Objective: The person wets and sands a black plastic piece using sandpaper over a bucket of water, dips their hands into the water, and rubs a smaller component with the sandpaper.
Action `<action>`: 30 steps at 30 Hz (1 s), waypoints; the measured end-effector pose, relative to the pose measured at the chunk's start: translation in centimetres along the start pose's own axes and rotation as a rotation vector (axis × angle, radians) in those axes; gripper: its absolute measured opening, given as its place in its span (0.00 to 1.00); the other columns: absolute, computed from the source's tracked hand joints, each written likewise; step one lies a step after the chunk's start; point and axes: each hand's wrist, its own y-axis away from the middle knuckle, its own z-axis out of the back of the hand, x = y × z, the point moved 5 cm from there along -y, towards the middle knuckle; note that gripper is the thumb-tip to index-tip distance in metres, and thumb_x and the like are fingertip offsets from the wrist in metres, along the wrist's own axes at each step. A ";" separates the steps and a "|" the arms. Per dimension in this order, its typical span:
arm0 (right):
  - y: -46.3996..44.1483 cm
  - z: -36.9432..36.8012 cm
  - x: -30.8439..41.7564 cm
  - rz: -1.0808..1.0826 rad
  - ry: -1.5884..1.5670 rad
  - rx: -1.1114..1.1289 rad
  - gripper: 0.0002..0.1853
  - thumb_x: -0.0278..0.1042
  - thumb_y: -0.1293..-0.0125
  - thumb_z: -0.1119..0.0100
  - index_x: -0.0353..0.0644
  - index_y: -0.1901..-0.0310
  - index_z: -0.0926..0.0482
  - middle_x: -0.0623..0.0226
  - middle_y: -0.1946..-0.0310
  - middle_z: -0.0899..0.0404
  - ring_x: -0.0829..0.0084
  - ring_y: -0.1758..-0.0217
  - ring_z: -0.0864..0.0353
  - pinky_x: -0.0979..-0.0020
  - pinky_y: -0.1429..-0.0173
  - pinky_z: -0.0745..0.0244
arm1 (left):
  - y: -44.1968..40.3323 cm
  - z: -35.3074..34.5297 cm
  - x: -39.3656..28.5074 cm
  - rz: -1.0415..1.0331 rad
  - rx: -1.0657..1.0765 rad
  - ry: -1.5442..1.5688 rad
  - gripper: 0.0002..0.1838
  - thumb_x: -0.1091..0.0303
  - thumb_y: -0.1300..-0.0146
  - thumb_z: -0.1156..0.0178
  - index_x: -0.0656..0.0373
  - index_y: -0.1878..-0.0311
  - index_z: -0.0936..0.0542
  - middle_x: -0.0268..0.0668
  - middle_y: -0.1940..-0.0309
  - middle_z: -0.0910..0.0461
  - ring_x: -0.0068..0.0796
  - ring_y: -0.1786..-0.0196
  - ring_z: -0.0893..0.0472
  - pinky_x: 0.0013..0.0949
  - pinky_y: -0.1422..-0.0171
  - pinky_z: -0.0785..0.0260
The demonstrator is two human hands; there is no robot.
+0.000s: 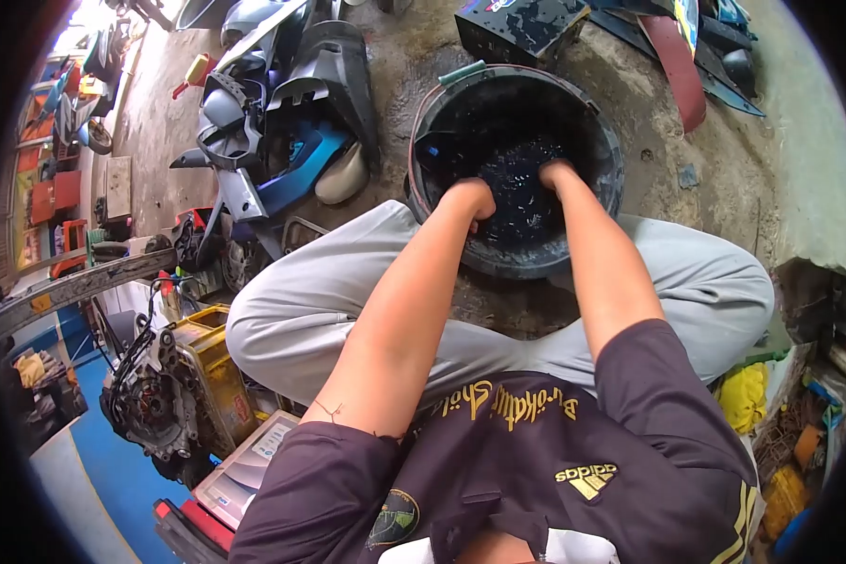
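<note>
Bucket: one, black (609,155), on the wet floor (395,70) between the bent legs; dark liquid (522,183) inside, surface broken by glints and bubbles.
Bucket handle: wire with a green sleeve (462,72), lying against the rim.
Left hand: (479,199) inside the bucket, partly in the dark; closure of the grip cannot be told, nor anything held.
Right hand: (555,173) inside the bucket, toward the far right; fingers hidden, state of the grip cannot be told.
Dark piece: (432,150) by the bucket's left inner wall, bluish glint; kind unclear.
Handling, by judgement: contents best found by touch, the liquid being too dark to see through; slow movements below the rim should limit splashing; one hand steadying, the other moving, would suit a slippery piece; light fingertips advisable, in case of hidden edges.
Stance, by judgement: legs close around the bucket, good for reach; forearms best kept off the rim, lest it tip.
Surroundings: black box (522,33) just beyond the bucket; vehicle panels (334,85) to the left; reddish panel (683,80) to the right.
</note>
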 end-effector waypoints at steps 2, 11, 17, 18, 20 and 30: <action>3.2 2.1 1.7 0.005 -0.623 0.163 0.17 0.31 0.23 0.49 0.36 0.44 0.11 0.53 0.45 0.09 0.57 0.44 0.07 0.55 0.40 0.13 | -6.9 -3.6 3.3 -0.196 -0.010 -0.032 0.20 0.51 0.40 0.22 0.63 0.64 0.07 0.48 0.58 0.07 0.53 0.52 0.08 0.48 0.44 0.14; 9.7 7.5 4.1 -0.008 -1.014 0.173 0.13 0.34 0.20 0.48 0.44 0.48 0.12 0.62 0.53 0.09 0.60 0.53 0.09 0.54 0.43 0.15 | 4.3 1.5 -1.1 0.248 -0.095 0.788 0.24 0.61 0.22 0.45 0.69 0.34 0.17 0.54 0.41 0.13 0.51 0.43 0.10 0.49 0.44 0.12; -6.1 -3.3 -2.2 -0.014 -0.122 0.079 0.18 0.31 0.30 0.42 0.40 0.44 0.10 0.53 0.44 0.10 0.53 0.43 0.10 0.50 0.40 0.16 | 3.4 1.2 -0.9 0.245 -0.137 0.807 0.24 0.62 0.28 0.50 0.67 0.39 0.16 0.55 0.49 0.12 0.48 0.54 0.09 0.46 0.55 0.14; -10.8 -5.8 -2.7 0.070 0.198 0.114 0.22 0.30 0.32 0.40 0.36 0.39 0.11 0.51 0.38 0.11 0.55 0.36 0.11 0.49 0.35 0.17 | 2.8 0.9 -0.8 0.251 -0.135 0.810 0.24 0.62 0.28 0.50 0.67 0.39 0.16 0.55 0.49 0.12 0.48 0.54 0.09 0.47 0.56 0.14; 0.8 0.4 0.4 0.007 -0.037 -0.021 0.22 0.31 0.25 0.46 0.39 0.35 0.13 0.50 0.36 0.13 0.47 0.33 0.14 0.48 0.30 0.18 | 0.7 0.0 0.1 0.260 -0.139 0.818 0.24 0.62 0.28 0.50 0.67 0.39 0.16 0.54 0.49 0.12 0.48 0.54 0.10 0.47 0.56 0.14; 13.8 8.6 7.4 0.312 -1.075 0.177 0.13 0.37 0.18 0.43 0.42 0.41 0.16 0.61 0.50 0.09 0.63 0.52 0.08 0.60 0.50 0.14 | 1.7 0.7 -0.2 0.221 -0.078 0.799 0.28 0.51 0.21 0.47 0.61 0.29 0.21 0.50 0.38 0.16 0.47 0.43 0.12 0.51 0.51 0.11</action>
